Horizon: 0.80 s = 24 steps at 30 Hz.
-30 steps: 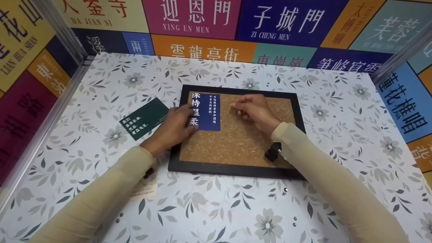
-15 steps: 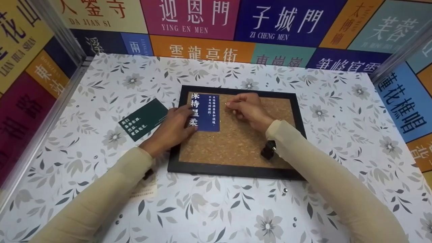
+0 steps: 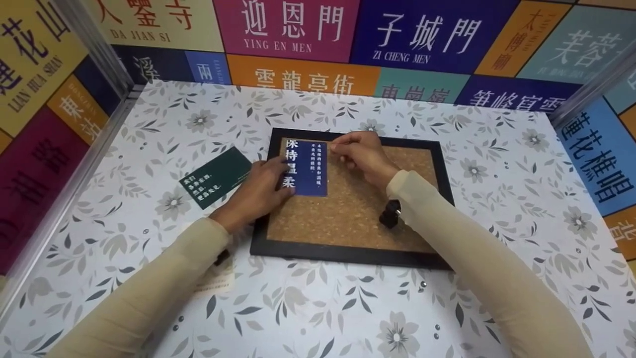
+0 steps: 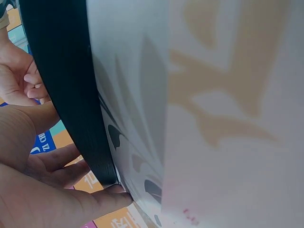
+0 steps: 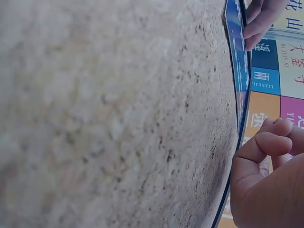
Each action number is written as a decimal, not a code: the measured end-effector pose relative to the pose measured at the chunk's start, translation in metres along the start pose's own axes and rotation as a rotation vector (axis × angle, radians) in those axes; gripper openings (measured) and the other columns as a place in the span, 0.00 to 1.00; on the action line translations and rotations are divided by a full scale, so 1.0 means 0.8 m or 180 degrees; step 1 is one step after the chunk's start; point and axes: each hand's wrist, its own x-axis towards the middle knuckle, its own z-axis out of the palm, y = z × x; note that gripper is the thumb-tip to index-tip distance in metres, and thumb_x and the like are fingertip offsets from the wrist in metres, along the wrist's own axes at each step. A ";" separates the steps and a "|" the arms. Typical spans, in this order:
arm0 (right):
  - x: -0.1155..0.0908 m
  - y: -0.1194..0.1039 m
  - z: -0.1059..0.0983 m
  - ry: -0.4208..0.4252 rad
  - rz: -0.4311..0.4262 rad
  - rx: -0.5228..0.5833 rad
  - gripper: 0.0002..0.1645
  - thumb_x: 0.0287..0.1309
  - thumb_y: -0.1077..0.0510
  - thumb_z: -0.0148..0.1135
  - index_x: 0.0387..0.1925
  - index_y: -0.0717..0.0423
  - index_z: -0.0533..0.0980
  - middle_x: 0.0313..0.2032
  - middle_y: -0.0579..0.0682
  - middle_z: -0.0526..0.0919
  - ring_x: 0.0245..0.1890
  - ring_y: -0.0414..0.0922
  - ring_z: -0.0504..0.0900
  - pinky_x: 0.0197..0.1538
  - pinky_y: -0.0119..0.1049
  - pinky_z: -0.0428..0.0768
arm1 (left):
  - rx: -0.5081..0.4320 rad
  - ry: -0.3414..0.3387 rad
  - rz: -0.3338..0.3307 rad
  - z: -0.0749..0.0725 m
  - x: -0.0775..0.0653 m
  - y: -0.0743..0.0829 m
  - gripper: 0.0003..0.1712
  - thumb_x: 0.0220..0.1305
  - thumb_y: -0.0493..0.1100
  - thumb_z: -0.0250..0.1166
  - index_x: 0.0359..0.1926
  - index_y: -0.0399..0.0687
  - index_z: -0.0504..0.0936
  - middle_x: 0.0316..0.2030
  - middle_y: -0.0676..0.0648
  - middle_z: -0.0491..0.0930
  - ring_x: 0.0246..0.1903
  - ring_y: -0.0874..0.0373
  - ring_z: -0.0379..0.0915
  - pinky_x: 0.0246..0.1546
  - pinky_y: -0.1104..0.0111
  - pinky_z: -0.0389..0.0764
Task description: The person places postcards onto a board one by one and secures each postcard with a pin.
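Note:
A cork board (image 3: 348, 219) in a black frame lies on the table. On its upper left part is a blue card (image 3: 308, 171) with white characters. My left hand (image 3: 258, 189) reaches over the frame's left side, its fingers and thumb resting spread on the card's left edge. Beside the card's upper right corner, my right hand (image 3: 365, 154) pinches a tiny pushpin between thumb and forefinger, almost wholly hidden by the fingertips. The right wrist view shows this pinch (image 5: 278, 135) close over the cork, with the left fingers on the card beyond.
A dark green card (image 3: 216, 176) lies left of the frame, partly behind my left hand. Under my left wrist is a pale printed card (image 3: 218, 282). A small shiny pin (image 3: 423, 284) sits in front of the frame. Panels with large characters (image 3: 293, 30) wall the table's back and sides.
My right hand has moved left across the cork and slightly away from me, up to the blue card's upper right corner. My left hand stays on the card.

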 end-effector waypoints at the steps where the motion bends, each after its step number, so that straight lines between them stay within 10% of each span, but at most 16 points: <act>1: 0.001 0.000 0.001 0.0006 -0.0008 0.0011 0.08 0.71 0.65 0.73 0.47 0.65 0.88 0.34 0.50 0.88 0.25 0.37 0.75 0.26 0.28 0.70 | -0.0013 0.0011 0.0016 0.000 0.000 0.000 0.32 0.76 0.41 0.71 0.73 0.30 0.76 0.84 0.35 0.59 0.80 0.29 0.54 0.83 0.41 0.58; 24: 0.023 -0.002 0.008 0.0005 0.0081 0.0074 0.04 0.71 0.67 0.71 0.44 0.62 0.88 0.35 0.52 0.88 0.26 0.39 0.76 0.25 0.28 0.72 | 0.0017 0.0034 -0.0004 0.000 0.001 0.000 0.30 0.75 0.42 0.72 0.72 0.32 0.78 0.83 0.36 0.61 0.79 0.32 0.57 0.82 0.45 0.60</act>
